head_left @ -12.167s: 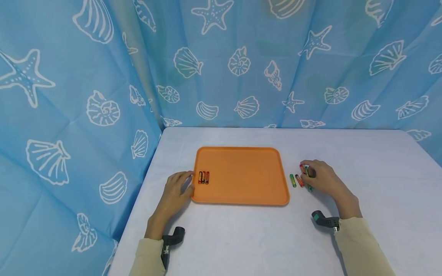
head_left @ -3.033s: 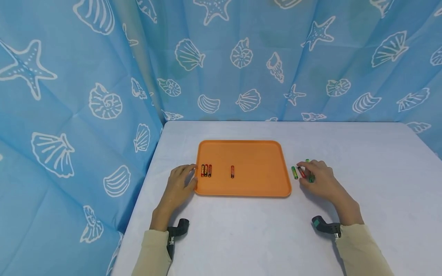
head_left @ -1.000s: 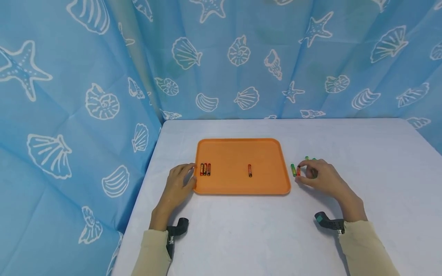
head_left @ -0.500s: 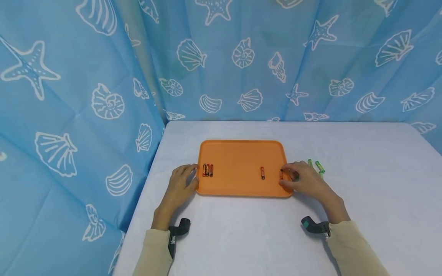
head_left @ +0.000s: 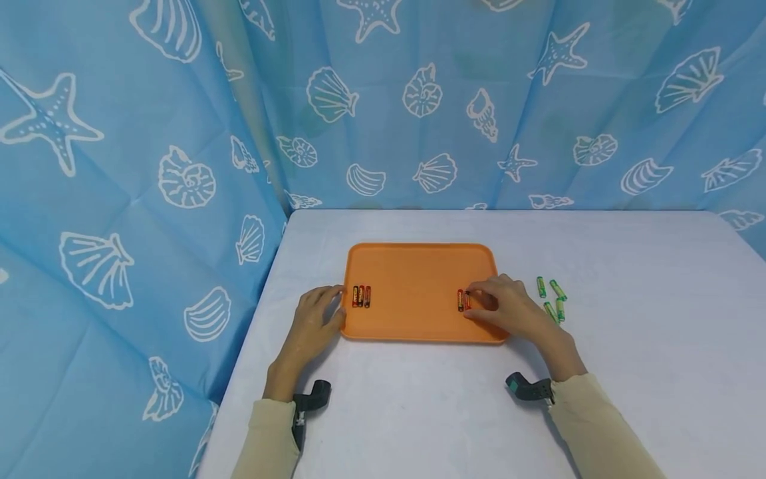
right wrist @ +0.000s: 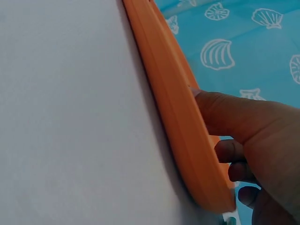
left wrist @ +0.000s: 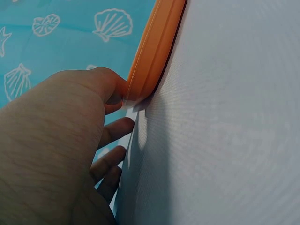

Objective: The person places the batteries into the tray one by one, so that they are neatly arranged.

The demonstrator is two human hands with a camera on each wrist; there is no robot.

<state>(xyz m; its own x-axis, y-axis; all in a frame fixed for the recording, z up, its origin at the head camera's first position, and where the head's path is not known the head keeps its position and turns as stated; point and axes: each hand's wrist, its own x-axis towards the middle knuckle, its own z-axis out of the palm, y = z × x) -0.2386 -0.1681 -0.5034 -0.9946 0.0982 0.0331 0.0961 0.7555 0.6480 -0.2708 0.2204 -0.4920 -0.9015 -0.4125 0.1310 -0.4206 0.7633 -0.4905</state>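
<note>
In the head view, my right hand [head_left: 505, 306] reaches over the right rim of an orange tray [head_left: 413, 266]. Its thumb and forefinger pinch the ends of a red-and-black battery [head_left: 468, 301], close beside another red-and-black battery [head_left: 460, 301] on the tray. In the right wrist view, the tray wall [right wrist: 173, 103] hides the held battery, and the thumb [right wrist: 220, 112] reaches over the rim. My left hand [head_left: 310, 324] rests at the tray's left edge, thumb and fingertips touching the rim, other fingers loosely bent in the left wrist view. Three red-and-black batteries [head_left: 361, 297] stand side by side near that edge.
Several green batteries [head_left: 560, 309] lie loosely on the white tablecloth [head_left: 419, 412] to the right of the tray, just beyond my right hand. A blue shell-print curtain [head_left: 383, 133] borders the table at the back and left.
My right hand has carried a red-and-black battery from the right of the tray leftward, beside the one shifted right along the tray. Green batteries are uncovered. My left hand stays at the rim.
</note>
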